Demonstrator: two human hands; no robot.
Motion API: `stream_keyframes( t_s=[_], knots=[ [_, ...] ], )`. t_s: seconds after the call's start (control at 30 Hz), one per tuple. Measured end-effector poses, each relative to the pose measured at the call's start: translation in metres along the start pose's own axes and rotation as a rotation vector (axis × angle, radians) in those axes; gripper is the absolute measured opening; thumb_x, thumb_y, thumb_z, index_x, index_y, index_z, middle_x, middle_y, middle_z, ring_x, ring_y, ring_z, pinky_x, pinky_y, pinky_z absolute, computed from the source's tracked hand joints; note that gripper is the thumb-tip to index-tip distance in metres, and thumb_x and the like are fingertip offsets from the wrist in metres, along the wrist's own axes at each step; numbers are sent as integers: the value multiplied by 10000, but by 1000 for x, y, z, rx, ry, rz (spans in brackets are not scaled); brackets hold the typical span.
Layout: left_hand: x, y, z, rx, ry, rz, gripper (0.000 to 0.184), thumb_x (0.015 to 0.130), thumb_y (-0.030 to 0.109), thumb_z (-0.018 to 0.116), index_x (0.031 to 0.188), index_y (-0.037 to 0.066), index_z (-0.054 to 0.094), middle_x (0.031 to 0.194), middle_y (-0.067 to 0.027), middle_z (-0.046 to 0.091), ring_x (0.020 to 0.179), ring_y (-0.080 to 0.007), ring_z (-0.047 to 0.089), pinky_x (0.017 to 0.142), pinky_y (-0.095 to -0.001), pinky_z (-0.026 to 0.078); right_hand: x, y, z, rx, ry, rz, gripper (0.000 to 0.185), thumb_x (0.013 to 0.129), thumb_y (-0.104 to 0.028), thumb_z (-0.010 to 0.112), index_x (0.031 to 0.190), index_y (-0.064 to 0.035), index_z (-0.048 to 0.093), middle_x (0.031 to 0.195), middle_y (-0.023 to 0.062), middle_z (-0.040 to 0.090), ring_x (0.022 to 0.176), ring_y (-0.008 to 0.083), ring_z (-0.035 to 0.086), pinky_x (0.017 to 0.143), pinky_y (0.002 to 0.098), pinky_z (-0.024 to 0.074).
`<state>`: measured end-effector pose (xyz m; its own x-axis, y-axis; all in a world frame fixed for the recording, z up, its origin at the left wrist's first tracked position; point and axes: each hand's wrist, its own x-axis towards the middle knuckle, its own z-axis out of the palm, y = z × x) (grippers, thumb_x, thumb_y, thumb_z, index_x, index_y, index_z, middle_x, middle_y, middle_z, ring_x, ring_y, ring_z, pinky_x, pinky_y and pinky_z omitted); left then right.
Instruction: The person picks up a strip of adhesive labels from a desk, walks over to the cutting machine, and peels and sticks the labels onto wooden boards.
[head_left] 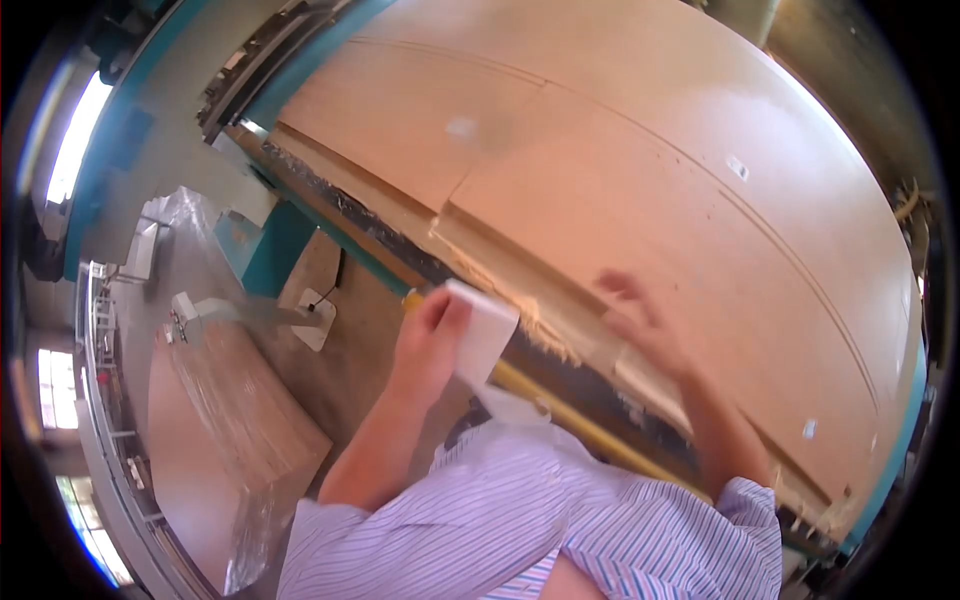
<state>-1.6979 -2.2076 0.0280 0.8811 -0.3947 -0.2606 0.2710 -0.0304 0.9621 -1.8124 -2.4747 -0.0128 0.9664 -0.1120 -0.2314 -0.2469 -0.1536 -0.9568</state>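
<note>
My left hand (432,335) is closed around a white pad of paper (486,335), thumb on its near face. Below the pad hangs a loose white strip (513,406), close to my striped shirt. My right hand (640,315) is over the front edge of a large brown wood panel (600,180), its fingers apart and blurred by motion. I see nothing in it. Small white labels sit on the panels, one (737,168) toward the far side and another (810,428) at the right.
A yellow bar (600,440) runs along the near side of the machine bed. Torn, splintered material (500,290) lines the panel's front edge. On the left, a plastic-wrapped stack of boards (240,410) stands on the floor near a teal machine part (265,245).
</note>
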Motion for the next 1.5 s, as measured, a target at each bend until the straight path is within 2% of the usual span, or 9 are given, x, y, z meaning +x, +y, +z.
stream_keyframes(
  t_s=[0.13,0.23,0.4,0.53,0.83,0.93,1.07,1.2,1.5],
  knots=[
    [-18,-3,25,-635,-157,-68,248,993,292,538,1040,58,606,892,-22,634,769,-113,605,664,-264,497,-56,6,157,104,-194,-336,653,861,-302,713,1392,-28,450,1350,174,506,1272,303,466,1071,402,362],
    [-43,-27,5,-678,-417,-250,274,1001,354,516,959,91,580,814,-20,620,651,-118,592,579,-263,494,-87,58,213,599,202,292,365,945,-189,572,1266,-17,576,1108,87,655,1021,219,626,903,332,487],
    [-123,-125,-7,235,-760,-14,177,906,131,680,1024,81,557,864,-2,563,832,-78,567,713,-223,476,-180,47,210,1312,735,149,412,907,2,413,1296,-43,540,1155,133,622,1029,242,631,877,355,527],
    [-187,-165,13,313,-849,205,477,820,168,731,1229,69,506,1087,-107,545,989,-226,575,847,-321,474,-224,62,250,1271,922,133,441,884,3,373,1296,-32,526,1108,128,619,991,234,630,846,354,535],
    [-281,-204,94,431,-837,513,155,843,135,668,914,54,557,890,-60,524,842,-196,511,766,-308,415,-335,94,254,1310,1086,-74,338,932,-100,385,1206,-49,576,1067,70,618,948,145,599,830,277,490],
    [-327,-242,153,50,-765,-155,183,857,96,664,994,74,544,966,-27,585,880,-128,578,739,-262,483,-412,125,244,1134,1205,-277,412,959,-165,425,1348,-49,496,1256,104,565,1220,194,488,1060,316,343],
    [-448,-281,239,241,-1109,-215,223,947,171,524,1153,85,527,1076,-59,604,955,-183,610,804,-315,530,-529,164,229,-114,1697,27,355,913,-204,554,1244,-79,586,1304,148,535,1204,332,470,1044,424,337],
    [-542,-324,311,-158,-1221,-957,301,988,273,460,1210,84,536,1184,-71,608,1115,-240,580,960,-391,474,-657,198,204,-608,1893,259,298,883,-164,563,1158,-69,629,1253,164,580,1144,375,504,996,470,384],
    [-713,-407,431,416,-1532,-1270,629,991,616,295,1419,173,422,1420,-22,458,1311,-191,412,1070,-372,358,-824,299,150,482,2307,-155,279,968,-179,523,1171,-9,613,1239,134,602,1181,249,546,1048,361,387]
  ],
)
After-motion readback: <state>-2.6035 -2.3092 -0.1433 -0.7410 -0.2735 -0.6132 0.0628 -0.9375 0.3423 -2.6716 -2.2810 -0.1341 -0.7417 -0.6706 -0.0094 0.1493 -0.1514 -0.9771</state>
